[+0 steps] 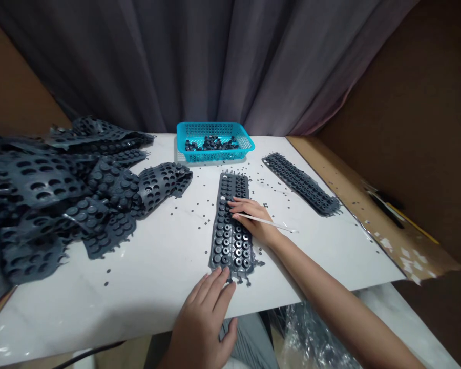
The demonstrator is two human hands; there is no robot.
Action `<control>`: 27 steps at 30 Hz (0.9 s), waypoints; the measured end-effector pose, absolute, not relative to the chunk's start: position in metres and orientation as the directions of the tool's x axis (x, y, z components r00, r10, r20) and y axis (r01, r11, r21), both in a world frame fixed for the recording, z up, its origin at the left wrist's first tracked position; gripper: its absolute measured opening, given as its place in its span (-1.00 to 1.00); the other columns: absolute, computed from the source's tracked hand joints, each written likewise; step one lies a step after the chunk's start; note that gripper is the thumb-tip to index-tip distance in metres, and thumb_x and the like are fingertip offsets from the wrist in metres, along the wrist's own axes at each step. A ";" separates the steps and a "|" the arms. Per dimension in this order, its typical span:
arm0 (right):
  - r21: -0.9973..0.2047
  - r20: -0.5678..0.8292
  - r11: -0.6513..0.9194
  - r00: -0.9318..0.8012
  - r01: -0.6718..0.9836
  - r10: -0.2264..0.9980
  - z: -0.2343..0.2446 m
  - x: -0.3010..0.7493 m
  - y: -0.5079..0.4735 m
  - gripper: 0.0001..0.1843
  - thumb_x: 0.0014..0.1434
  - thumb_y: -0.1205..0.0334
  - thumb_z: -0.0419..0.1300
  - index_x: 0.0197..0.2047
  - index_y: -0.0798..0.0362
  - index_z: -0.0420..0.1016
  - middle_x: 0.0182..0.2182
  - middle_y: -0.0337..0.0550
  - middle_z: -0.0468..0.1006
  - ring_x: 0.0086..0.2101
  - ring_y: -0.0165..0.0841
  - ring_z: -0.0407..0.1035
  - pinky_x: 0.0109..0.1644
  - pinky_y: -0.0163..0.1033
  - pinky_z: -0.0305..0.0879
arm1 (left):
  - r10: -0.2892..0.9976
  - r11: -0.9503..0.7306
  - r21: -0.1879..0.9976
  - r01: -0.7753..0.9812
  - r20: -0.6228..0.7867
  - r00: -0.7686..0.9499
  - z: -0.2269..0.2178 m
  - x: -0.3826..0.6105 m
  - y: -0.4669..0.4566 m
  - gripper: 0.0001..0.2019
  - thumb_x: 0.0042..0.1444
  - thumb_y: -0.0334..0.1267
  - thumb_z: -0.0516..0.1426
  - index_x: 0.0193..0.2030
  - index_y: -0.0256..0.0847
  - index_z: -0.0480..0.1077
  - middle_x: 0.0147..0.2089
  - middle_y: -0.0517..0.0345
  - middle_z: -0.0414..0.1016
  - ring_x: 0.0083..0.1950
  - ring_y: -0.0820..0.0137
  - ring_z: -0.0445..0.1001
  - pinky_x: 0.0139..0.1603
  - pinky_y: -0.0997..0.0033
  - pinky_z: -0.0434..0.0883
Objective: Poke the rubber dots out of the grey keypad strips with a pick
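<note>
A dark grey rubber sheet of round moulded parts (pixel 217 241) lies lengthwise before me on the white table. My right hand (pixel 249 218) rests over its middle, fingers closed round a thin white stick (pixel 271 223) that points out to the right. The stick's working tip is hidden by the fingers. At the sheet's near end my left hand (pixel 207 300) lies with fingers stretched out, their tips touching the sheet's edge. Rows nearest me show parts with open centres. Two small white spots show along the sheet's left side, toward the far end.
A blue plastic basket (pixel 249 146) holding several black pieces stands at the back. A heap of similar rubber sheets (pixel 49 179) covers the left side. Another sheet (pixel 301 184) lies at the right. Small black discs are scattered about. A yellow-edged tool (pixel 413 223) lies beyond the table's right edge.
</note>
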State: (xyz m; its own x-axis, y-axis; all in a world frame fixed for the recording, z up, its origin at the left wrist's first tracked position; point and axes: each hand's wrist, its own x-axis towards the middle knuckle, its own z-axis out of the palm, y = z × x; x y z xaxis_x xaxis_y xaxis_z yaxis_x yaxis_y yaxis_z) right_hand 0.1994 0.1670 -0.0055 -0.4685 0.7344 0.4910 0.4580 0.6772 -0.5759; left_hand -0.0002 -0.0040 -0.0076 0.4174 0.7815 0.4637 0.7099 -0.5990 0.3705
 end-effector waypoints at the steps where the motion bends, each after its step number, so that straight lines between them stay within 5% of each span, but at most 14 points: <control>1: -0.567 0.492 0.682 -0.474 0.462 0.730 -0.006 0.200 0.167 -0.88 0.27 0.21 0.14 -0.15 -0.03 0.49 -0.07 -0.08 0.60 0.08 -0.20 0.39 0.12 0.03 0.34 | 0.780 -0.601 0.370 0.708 0.467 0.418 -0.007 0.000 -0.004 -0.60 0.00 -0.38 0.04 0.01 -0.25 0.42 0.15 -0.02 0.44 0.13 0.13 0.43 0.01 0.07 0.49; 19: -0.314 0.516 0.735 -0.542 0.600 0.663 -0.009 0.206 0.181 -0.82 0.31 0.20 0.08 -0.15 -0.06 0.51 -0.09 -0.14 0.62 -0.02 -0.24 0.47 0.03 -0.06 0.34 | 0.782 -0.591 0.375 0.714 0.483 0.394 -0.006 0.001 -0.004 -0.61 0.00 -0.39 0.03 0.00 -0.24 0.43 0.14 -0.03 0.45 0.13 0.14 0.43 0.04 0.11 0.47; 27: -0.522 0.567 0.654 -0.350 0.547 0.745 -0.002 0.207 0.192 -0.81 0.29 0.17 0.09 -0.13 -0.02 0.50 -0.08 -0.06 0.60 0.01 -0.22 0.45 0.08 -0.01 0.39 | 0.762 -0.608 0.350 0.713 0.509 0.400 -0.003 0.001 -0.002 -0.62 0.00 -0.39 0.03 -0.02 -0.23 0.43 0.11 0.01 0.48 0.09 0.17 0.47 -0.01 0.15 0.51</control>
State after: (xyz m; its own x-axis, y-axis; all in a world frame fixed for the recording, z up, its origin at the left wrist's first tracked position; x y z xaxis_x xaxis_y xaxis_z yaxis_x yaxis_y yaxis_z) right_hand 0.2073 0.1922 -0.0017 -0.3502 0.7454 0.5672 0.5469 0.6543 -0.5222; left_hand 0.0011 -0.0023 -0.0030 0.4004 0.7619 0.5090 0.7128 -0.6081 0.3496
